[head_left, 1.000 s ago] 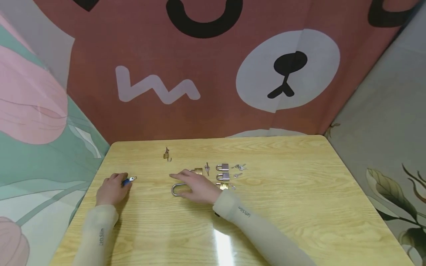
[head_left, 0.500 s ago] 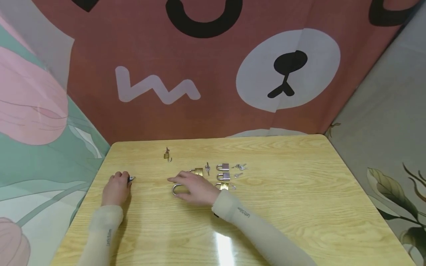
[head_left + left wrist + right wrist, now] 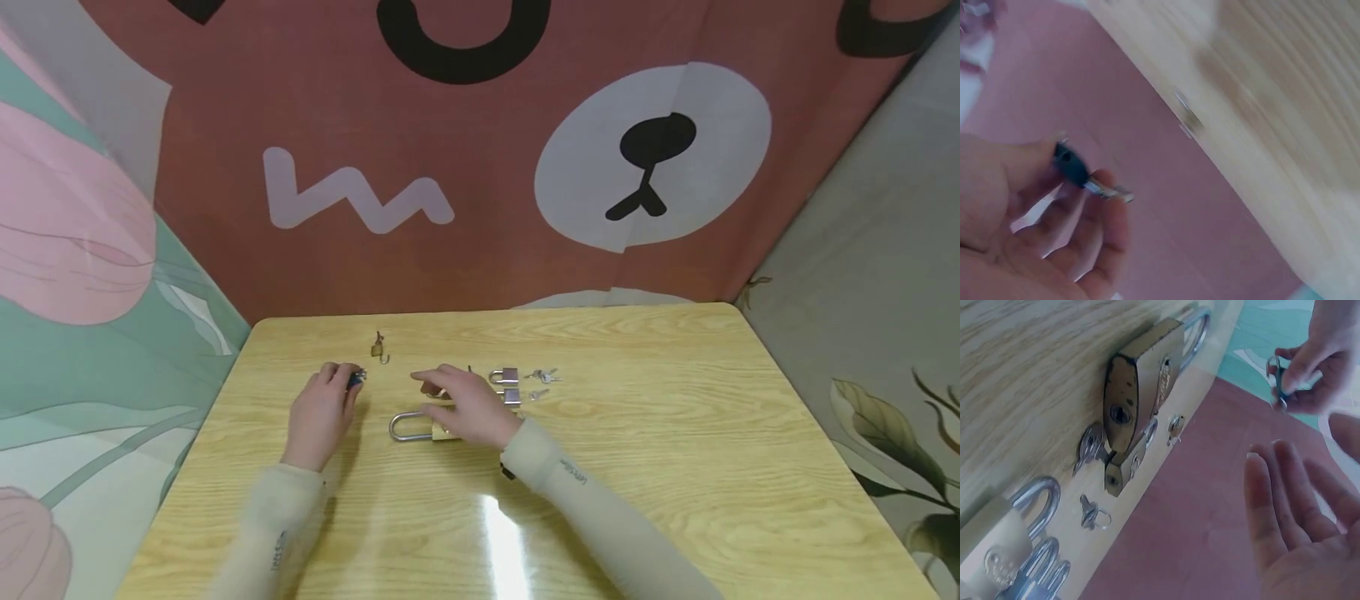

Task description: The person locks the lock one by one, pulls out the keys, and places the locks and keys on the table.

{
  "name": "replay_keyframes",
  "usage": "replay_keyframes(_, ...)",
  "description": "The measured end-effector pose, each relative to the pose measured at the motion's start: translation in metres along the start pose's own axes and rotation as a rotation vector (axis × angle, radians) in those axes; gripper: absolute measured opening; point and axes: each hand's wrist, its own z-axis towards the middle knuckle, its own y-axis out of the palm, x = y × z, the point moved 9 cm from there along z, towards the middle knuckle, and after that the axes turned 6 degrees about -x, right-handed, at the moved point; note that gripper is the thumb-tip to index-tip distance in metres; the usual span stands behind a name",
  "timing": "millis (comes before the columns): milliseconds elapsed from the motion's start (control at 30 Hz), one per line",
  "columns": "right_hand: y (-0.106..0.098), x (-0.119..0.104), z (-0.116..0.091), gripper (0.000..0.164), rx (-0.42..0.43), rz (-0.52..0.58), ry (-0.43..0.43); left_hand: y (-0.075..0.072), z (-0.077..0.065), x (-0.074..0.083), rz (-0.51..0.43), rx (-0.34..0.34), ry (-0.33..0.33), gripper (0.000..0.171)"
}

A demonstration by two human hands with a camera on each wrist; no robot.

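Note:
My left hand (image 3: 318,417) pinches a small blue padlock (image 3: 1071,165) between thumb and fingers, raised above the table at left of centre. Metal, apparently a key, juts from one end of the padlock. My right hand (image 3: 476,408) hovers with its fingers extended and nothing in it. Below it lies a large brass padlock (image 3: 1141,381) with a long shackle; in the head view the hand covers part of its body. A smaller brass padlock (image 3: 1124,472) lies beside it, mostly hidden by the right hand in the head view.
Two silver padlocks (image 3: 510,376) lie right of the right hand, with keys (image 3: 546,376) beside them. Toward the back left is a small brass padlock (image 3: 377,351) with its shackle open. The wooden table (image 3: 637,467) meets a printed cloth wall (image 3: 375,275) behind.
My left hand has lifted the blue padlock from the left side and carried it right and toward the back. My right hand has shifted slightly right, away from the large padlock's shackle.

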Motion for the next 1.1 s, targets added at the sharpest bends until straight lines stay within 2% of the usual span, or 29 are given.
replay_keyframes(100,-0.009,0.010,-0.004,0.040,0.056,0.091,0.057,0.004,0.001,0.038,-0.059,0.012,0.097,0.023)
replay_keyframes(267,-0.020,0.020,-0.018,0.033,0.115,0.226,0.101,0.015,-0.004,0.097,-0.117,-0.030,0.262,0.023)
replay_keyframes(367,-0.026,0.025,-0.027,0.026,0.155,0.257,0.095,0.017,-0.005,0.120,-0.125,-0.033,0.321,0.025)
replay_keyframes(500,-0.034,0.032,-0.037,0.019,0.199,0.310,0.079,0.016,-0.002,0.138,-0.125,-0.013,0.375,0.028)
replay_keyframes(633,-0.038,0.040,-0.042,0.018,0.202,0.380,0.091,0.015,-0.002,0.148,-0.123,0.014,0.419,0.028)
replay_keyframes(700,-0.040,0.041,-0.044,0.019,0.197,0.407,0.088,0.015,-0.002,0.149,-0.155,0.026,0.422,0.030)
replay_keyframes(800,-0.043,0.043,-0.049,0.019,0.194,0.453,0.070,0.014,-0.002,0.144,-0.255,0.042,0.397,0.032)
replay_keyframes(933,-0.052,0.049,-0.055,0.020,0.212,0.546,0.057,0.015,0.004,0.131,-0.454,0.044,0.325,0.030)
replay_keyframes(1000,-0.058,0.049,-0.059,0.020,0.216,0.575,0.070,0.022,0.010,0.122,-0.547,-0.001,0.261,0.029)
replay_keyframes(1100,-0.063,0.048,-0.063,0.021,0.223,0.601,0.086,0.034,0.015,0.116,-0.735,-0.171,0.134,0.022)
